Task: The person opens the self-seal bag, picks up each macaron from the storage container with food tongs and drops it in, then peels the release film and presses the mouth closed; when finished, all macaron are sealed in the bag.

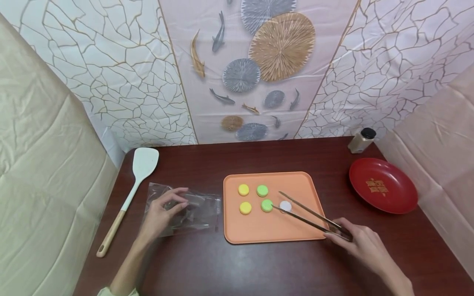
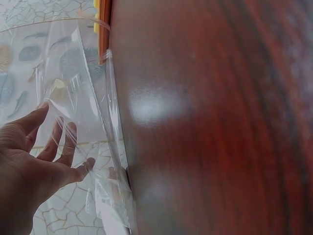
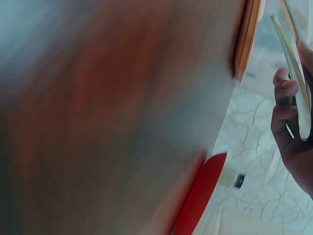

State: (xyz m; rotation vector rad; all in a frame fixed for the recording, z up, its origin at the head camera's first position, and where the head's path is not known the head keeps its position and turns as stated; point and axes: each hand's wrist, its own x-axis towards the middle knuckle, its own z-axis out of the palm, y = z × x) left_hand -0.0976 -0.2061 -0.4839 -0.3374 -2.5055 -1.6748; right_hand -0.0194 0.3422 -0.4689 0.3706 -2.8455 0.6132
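Observation:
My left hand [image 1: 163, 211] is at a clear plastic bag [image 1: 203, 211], its fingers spread apart. In the left wrist view the film of the bag rises off the table to the fingertips. With my right hand [image 1: 364, 244] I grip metal tongs [image 1: 311, 211], their arms parted over an orange tray [image 1: 252, 234]. A white macaron [image 1: 285, 206] lies between the arms, its near edge overlapped by the lower one. That arm's tip is at the right edge of a green macaron [image 1: 266, 205]. Another green macaron [image 1: 262, 190] and two yellow macarons [image 1: 243, 189] lie further left.
At the far left lies a white spatula [image 1: 144, 164] with a wooden handle. A red plate [image 1: 396, 185] with gold lettering is on the right, and a dark-capped jar [image 1: 361, 140] stands behind it. Patterned cloth [image 1: 140, 74] hangs along the table's back edge.

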